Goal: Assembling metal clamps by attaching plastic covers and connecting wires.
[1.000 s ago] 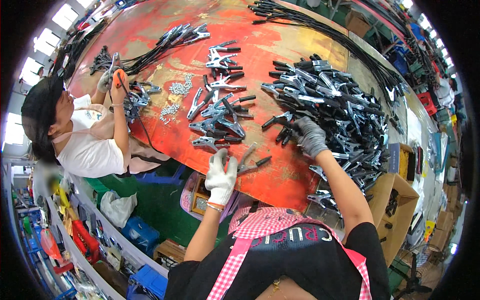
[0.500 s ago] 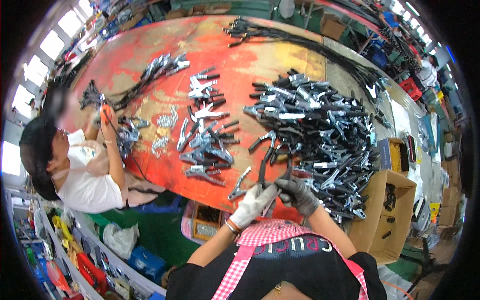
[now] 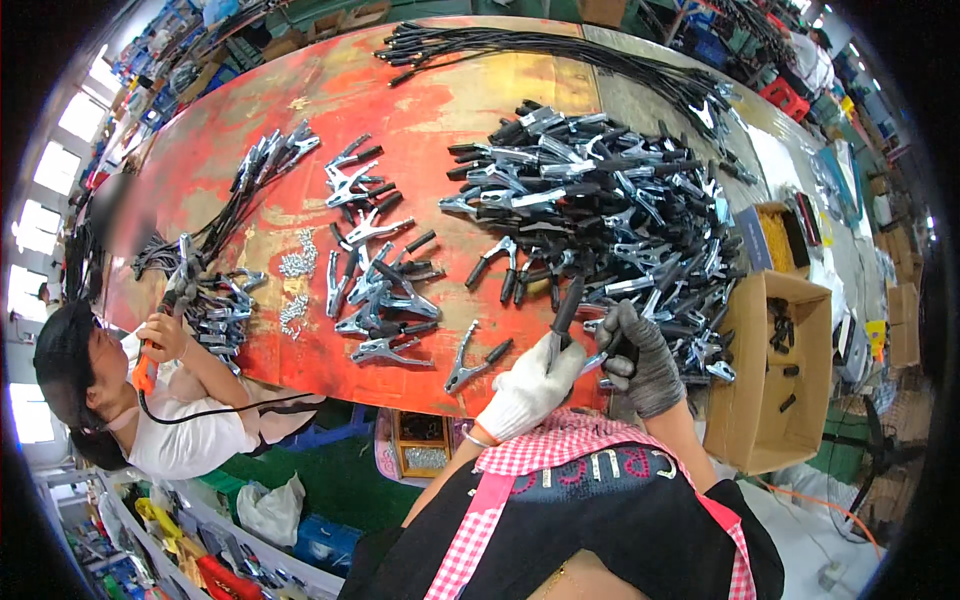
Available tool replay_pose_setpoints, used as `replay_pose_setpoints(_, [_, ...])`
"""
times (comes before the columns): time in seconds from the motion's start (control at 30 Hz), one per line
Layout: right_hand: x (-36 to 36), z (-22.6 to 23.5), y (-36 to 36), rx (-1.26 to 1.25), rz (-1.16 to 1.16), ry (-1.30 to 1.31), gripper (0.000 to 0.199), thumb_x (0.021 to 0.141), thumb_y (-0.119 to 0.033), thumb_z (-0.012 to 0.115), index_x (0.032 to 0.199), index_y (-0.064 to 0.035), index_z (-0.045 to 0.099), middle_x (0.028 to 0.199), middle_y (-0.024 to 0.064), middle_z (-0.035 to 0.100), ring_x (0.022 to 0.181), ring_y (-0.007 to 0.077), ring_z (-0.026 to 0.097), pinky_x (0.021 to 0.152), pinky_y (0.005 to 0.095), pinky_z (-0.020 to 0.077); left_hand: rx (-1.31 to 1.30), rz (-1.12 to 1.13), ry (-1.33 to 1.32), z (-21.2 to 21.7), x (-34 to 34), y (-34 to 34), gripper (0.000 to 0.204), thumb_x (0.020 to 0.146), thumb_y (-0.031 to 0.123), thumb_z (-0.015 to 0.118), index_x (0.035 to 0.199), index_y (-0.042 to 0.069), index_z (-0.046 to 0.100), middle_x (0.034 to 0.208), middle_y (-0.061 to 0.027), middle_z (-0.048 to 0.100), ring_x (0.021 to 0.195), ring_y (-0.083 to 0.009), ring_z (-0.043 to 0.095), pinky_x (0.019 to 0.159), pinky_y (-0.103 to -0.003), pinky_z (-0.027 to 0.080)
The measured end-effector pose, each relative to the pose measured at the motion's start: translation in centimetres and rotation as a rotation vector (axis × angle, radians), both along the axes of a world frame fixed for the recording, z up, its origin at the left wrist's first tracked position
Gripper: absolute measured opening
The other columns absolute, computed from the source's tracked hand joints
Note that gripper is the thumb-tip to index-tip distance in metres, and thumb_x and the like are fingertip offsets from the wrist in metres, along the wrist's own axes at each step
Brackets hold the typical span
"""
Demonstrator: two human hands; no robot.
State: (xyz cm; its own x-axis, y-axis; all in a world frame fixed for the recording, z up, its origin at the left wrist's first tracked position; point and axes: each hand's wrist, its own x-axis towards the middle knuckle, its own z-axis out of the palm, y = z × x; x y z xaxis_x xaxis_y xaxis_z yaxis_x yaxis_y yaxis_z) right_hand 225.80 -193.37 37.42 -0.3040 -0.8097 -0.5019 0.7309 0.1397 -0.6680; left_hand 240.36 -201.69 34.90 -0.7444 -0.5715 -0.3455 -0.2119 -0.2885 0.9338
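My left hand point(image 3: 533, 388), in a white glove, is closed around a metal spring clamp; its black-sleeved handle point(image 3: 569, 308) points up and away. Close by on the right, my right hand point(image 3: 648, 368) wears a dark grey glove. Its fingers are curled in beside the clamp's silver part; what they hold is hidden. Beyond both hands lies a big heap of spring clamps point(image 3: 600, 195) with black handles. One more clamp point(image 3: 462, 362) rests on the table left of my left hand, and a column of clamps point(image 3: 372, 305) lies farther left.
An open cardboard box point(image 3: 748, 400) with a few black sleeves stands at the right, near a box of yellow pieces point(image 3: 787, 232). Black cables point(image 3: 540, 48) stretch across the table's far side. Small metal parts point(image 3: 298, 258) lie left. A co-worker point(image 3: 185, 410) holds an orange-handled tool.
My right hand has come off to the right of my left hand, its fingers curled. The clamp's handle now points up from my left hand. The whole view has shifted; the co-worker's tool hand moved nearer.
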Motion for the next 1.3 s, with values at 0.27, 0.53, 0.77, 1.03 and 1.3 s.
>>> replay_pose_setpoints(0.27, [-4.6,0.5,-0.3,-0.283,-0.390,-0.459,0.016,0.087,-0.028,0.062,0.086,-0.0131,0.056,0.073,-0.0029,0.056,0.047,0.0035,0.044,0.038,0.0183,0.0347,0.416,-0.154,-0.150,0.9,3.2,-1.0,0.028,0.089,0.032,0.050,0.094,0.004,0.053,0.061,0.0001,0.046,0.051,-0.0082,0.045,0.048,-0.024,0.035])
replay_pose_setpoints(0.53, [-23.5,2.0,13.4,0.227,-0.929,0.894,0.036,0.087,-0.031,0.062,0.113,-0.0055,0.060,0.086,0.0039,0.062,0.063,0.0115,0.055,0.054,0.0242,0.0436,-0.426,0.294,-0.783,-7.2,10.8,-3.3,0.043,0.085,0.042,0.056,0.109,0.006,0.052,0.081,-0.0155,0.061,0.071,-0.0321,0.060,0.066,-0.042,0.047])
replay_pose_setpoints(0.77, [-24.4,-8.4,24.8,1.823,-0.200,1.733,0.060,0.078,-0.040,0.067,0.128,-0.0116,0.051,0.128,0.0206,0.048,0.120,0.0362,0.043,0.101,0.0431,0.0350,-1.063,0.028,-0.700,-5.4,8.9,-3.3,0.051,0.072,0.030,0.066,0.113,0.002,0.052,0.102,-0.0218,0.055,0.092,-0.0397,0.054,0.081,-0.047,0.043])
replay_pose_setpoints(1.03, [-11.7,-6.2,1.2,0.372,-0.068,1.931,0.030,0.077,-0.020,0.071,0.103,-0.0080,0.064,0.102,0.0083,0.062,0.101,0.0252,0.055,0.090,0.0386,0.0410,-1.338,0.096,-0.654,-16.2,9.4,-4.9,0.046,0.070,0.012,0.062,0.115,0.007,0.052,0.109,-0.0159,0.052,0.102,-0.0349,0.050,0.083,-0.049,0.040])
replay_pose_setpoints(1.3, [-0.7,-13.4,-9.8,0.267,0.920,1.707,0.060,0.083,-0.037,0.057,0.135,-0.0134,0.039,0.096,0.0215,0.059,0.083,0.0387,0.060,0.072,0.0476,0.0488,-1.273,0.302,-0.692,-10.9,6.1,-4.9,0.053,0.079,0.024,0.057,0.128,0.008,0.046,0.120,-0.0228,0.048,0.107,-0.0409,0.047,0.093,-0.051,0.038])
